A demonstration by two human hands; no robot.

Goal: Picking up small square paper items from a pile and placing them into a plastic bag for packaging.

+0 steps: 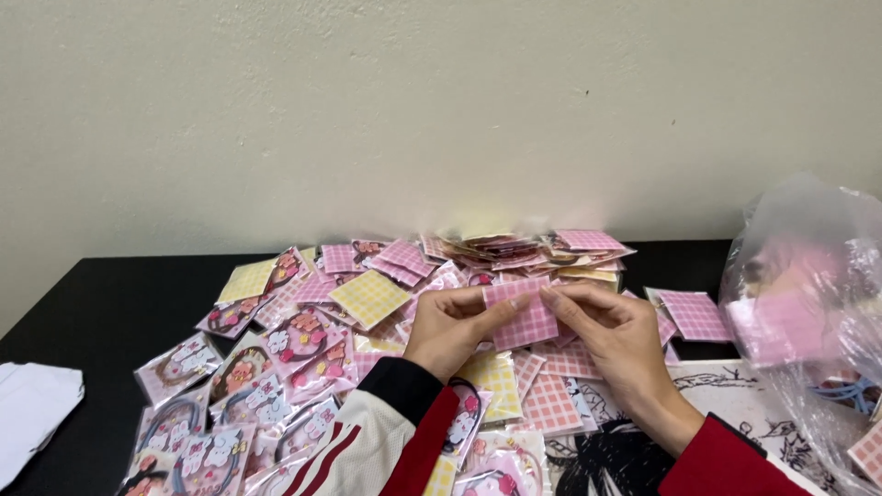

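Pink checked square card (522,314) is pinched by both the left hand (452,328) and right hand (614,332) fingers above scattered packets (276,367).

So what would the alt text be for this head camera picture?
Two hands, left hand and right hand, hold a pink checked card between their fingers above a heap of pink and yellow checked cards and packaged hair ties on a black table. A clear plastic bag sits at right.
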